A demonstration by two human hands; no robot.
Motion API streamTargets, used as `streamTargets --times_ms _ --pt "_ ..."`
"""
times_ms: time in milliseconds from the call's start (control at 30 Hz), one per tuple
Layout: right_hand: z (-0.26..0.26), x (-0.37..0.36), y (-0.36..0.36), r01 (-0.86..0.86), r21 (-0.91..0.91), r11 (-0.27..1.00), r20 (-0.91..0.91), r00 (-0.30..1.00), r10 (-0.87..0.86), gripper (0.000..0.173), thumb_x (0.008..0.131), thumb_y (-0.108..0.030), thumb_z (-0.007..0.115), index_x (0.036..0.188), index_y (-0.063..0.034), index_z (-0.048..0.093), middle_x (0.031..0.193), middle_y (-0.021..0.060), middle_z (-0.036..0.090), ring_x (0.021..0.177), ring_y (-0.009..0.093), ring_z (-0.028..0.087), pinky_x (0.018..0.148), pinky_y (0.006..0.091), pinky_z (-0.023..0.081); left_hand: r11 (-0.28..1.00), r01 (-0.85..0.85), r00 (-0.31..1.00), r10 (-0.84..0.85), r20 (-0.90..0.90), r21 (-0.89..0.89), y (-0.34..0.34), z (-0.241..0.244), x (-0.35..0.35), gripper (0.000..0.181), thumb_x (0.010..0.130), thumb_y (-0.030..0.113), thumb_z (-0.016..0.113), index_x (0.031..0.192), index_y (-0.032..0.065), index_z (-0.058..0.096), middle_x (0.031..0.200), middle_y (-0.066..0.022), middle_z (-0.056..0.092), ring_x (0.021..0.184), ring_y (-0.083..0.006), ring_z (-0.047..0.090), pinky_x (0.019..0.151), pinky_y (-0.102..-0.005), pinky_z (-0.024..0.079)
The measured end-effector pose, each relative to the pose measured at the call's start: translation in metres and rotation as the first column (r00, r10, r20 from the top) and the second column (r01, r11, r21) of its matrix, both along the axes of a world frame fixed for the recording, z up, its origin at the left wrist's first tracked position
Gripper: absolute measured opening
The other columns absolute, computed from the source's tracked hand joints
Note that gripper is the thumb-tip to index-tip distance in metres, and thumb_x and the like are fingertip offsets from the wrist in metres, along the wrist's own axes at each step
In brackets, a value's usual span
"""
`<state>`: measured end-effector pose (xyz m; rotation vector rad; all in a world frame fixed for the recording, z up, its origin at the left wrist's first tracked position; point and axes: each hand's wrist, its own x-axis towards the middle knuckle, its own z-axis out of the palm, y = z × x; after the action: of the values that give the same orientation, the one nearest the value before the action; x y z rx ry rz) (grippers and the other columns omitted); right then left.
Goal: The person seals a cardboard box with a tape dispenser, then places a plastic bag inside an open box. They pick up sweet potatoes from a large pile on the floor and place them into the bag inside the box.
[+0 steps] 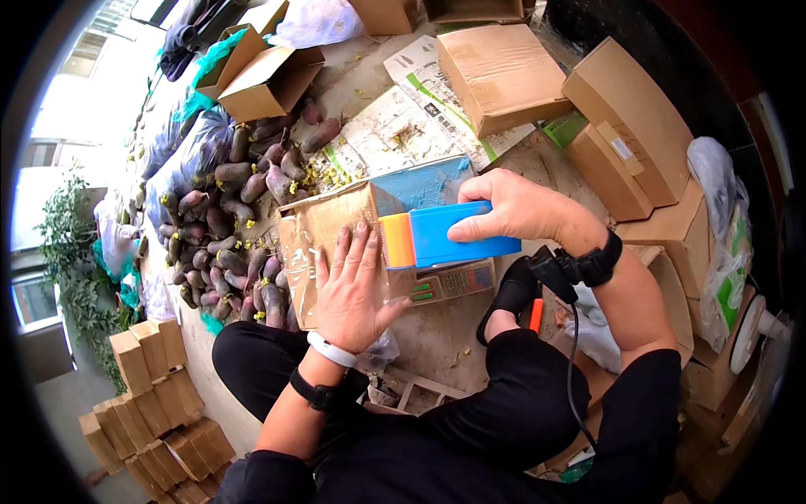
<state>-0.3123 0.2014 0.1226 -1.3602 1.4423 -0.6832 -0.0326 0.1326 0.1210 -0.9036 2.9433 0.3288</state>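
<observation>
My right hand [513, 208] grips a blue and orange packing tape dispenser [444, 236] from above, with its orange end against the right edge of a cardboard box [302, 246]. Shiny clear tape covers part of the box's face. Flat on that face lies my left hand [352, 290], its fingers extended and somewhat apart, holding nothing. A blue platform [422, 179] shows behind the box. Beneath the dispenser is a scale's control panel [463, 281] with keys and lit green displays. The underside of the box is hidden.
Left of the box is a heap of purplish radishes [220, 220]. An open carton [271, 82] stands beyond it, and a closed carton [504, 72] rests at the upper right. Small boxes [154, 403] are stacked lower left. Several cartons [636, 126] crowd the right side. An orange-handled tool [536, 315] lies beside my foot.
</observation>
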Motion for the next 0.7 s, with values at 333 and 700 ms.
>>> streamTargets --times_ms 333,700 --pt "-0.049 -0.072 0.080 0.176 0.222 0.959 0.115 0.972 -0.205 0.042 0.071 -0.040 0.075 0.081 -0.0010 0.064 0.071 0.0050 0.059 0.068 0.012 0.054 0.063 0.0270 0.044 1.000 0.000 1.000 0.000 -0.002 0.001 -0.002 -0.002 0.002 0.084 0.075 0.046 0.066 0.142 0.0036 0.036 0.150 -0.0138 0.033 0.141 -0.0348 0.024 0.111 -0.0584 0.010" --pt "-0.159 -0.019 0.026 0.147 0.183 0.972 -0.158 0.980 -0.119 0.054 0.066 -0.053 0.072 0.082 -0.0026 0.066 0.079 0.0183 0.064 0.076 0.032 0.063 0.068 0.0399 0.048 1.000 0.018 0.996 -0.016 0.092 -0.017 -0.006 0.000 0.000 0.085 0.080 0.051 0.056 0.144 0.0008 0.032 0.151 -0.0185 0.029 0.142 -0.0373 0.020 0.114 -0.0527 0.010"
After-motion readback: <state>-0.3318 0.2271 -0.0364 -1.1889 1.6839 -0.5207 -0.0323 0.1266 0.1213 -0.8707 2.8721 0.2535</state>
